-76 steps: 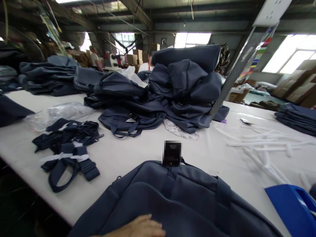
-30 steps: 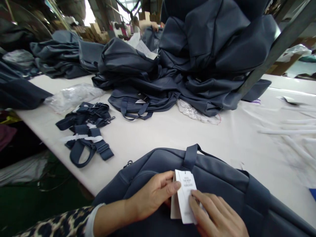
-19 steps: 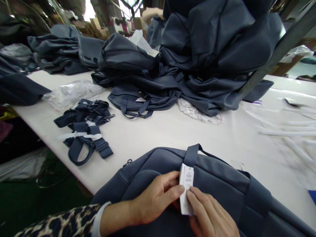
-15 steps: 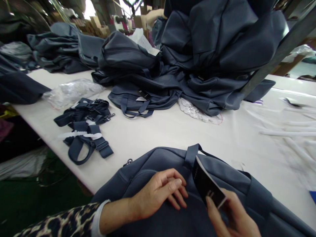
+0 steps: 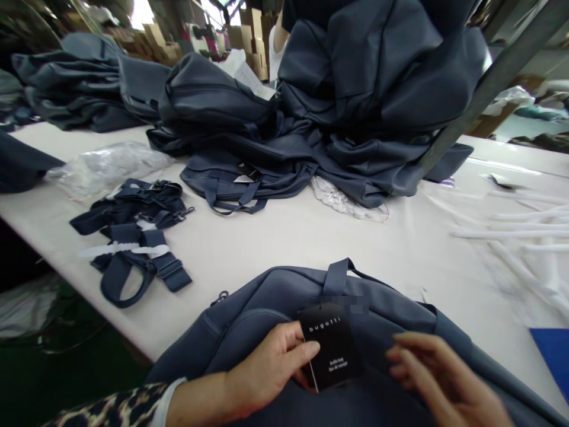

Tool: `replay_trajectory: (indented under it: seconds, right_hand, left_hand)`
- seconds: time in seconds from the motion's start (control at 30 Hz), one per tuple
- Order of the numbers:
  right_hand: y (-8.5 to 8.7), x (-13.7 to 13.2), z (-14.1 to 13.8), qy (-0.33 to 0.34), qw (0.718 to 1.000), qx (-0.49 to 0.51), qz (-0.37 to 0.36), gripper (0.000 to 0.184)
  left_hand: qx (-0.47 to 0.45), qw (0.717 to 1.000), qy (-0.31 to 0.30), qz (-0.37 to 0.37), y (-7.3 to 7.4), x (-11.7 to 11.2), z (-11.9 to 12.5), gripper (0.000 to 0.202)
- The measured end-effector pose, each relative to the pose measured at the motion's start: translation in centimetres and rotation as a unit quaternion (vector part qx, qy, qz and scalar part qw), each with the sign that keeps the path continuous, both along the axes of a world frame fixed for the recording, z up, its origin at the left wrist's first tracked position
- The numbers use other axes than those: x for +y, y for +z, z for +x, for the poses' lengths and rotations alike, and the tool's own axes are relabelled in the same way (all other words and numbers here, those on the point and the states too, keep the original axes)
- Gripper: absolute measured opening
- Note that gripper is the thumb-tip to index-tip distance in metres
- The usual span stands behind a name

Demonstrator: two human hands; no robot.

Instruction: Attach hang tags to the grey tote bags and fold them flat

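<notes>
Nearest the camera, the left hand [image 5: 267, 362] lay on the navy bag [image 5: 267, 290], its thumb and fingers pinching the lower left edge of a black hang tag [image 5: 331, 347] printed with the word "bugatti". The right hand [image 5: 444, 373] was off the tag, open with its fingers loosely curved, hovering just to the right of it over the bag and holding nothing. A leopard-print sleeve [image 5: 120, 409] with a white cuff ran from the left hand toward the lower left corner of the view.

The bag lay flat on a white bench [image 5: 249, 231], with the tag just below its carry handle [image 5: 336, 277]. The step in hand appeared to be looking over the tag, now turned printed side up. Any further work on it seemed to call for the right hand to return to it.

Left of the bag lay a heap of navy straps [image 5: 133, 231], and beyond those a clear plastic bag [image 5: 106, 169]. Right of the bag were white plastic strips [image 5: 511, 234] and a blue object [image 5: 551, 356]. Farther off, behind the bag, rose a tall pile of navy bags [image 5: 355, 107], with a person in white [image 5: 278, 59] just beyond it.
</notes>
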State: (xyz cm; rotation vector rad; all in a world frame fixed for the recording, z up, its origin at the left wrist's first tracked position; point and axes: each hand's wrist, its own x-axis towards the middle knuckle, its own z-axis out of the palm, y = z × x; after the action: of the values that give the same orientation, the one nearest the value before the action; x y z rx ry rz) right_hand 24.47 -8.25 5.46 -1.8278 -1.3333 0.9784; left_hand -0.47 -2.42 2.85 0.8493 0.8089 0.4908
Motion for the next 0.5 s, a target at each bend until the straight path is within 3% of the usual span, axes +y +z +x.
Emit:
replay_trajectory:
  seconds: [0.07, 0.1, 0.17, 0.23, 0.3, 0.4, 0.5]
  right_hand:
    - [1.7, 2.2, 4.2, -0.049, 0.976, -0.204, 0.066, 0.053]
    - [2.2, 3.4, 6.1, -0.038, 0.960, -0.269, 0.061, 0.058]
    - [2.6, 5.9, 8.8, 0.031, 0.952, -0.302, -0.030, 0.063]
    - [2.1, 8.0, 10.2, 0.114, 0.952, -0.252, -0.128, 0.061]
    - [1.3, 9.3, 10.4, 0.152, 0.956, -0.185, -0.170, 0.057]
    - [1.1, 9.8, 10.0, 0.147, 0.971, -0.080, -0.172, 0.051]
    - [2.8, 9.3, 9.4, 0.095, 0.990, 0.003, -0.108, 0.043]
  left_hand:
    - [-0.015, 1.000, 0.000, 0.003, -0.2, 0.0, -0.2, 0.042]
    - [-0.020, 1.000, 0.002, 0.001, -0.3, -0.1, -0.3, 0.042]
    - [-0.025, 1.000, -0.001, -0.005, -0.2, -0.1, -0.4, 0.043]
    - [-0.020, 1.000, -0.005, -0.016, 0.0, -0.1, -0.5, 0.043]
    - [-0.009, 1.000, -0.006, -0.024, 0.3, 0.1, -0.6, 0.041]
    - [-0.003, 1.000, -0.007, -0.030, 0.5, 0.3, -0.7, 0.038]
    - [-0.013, 0.999, -0.012, -0.035, 0.3, 0.4, -0.8, 0.035]
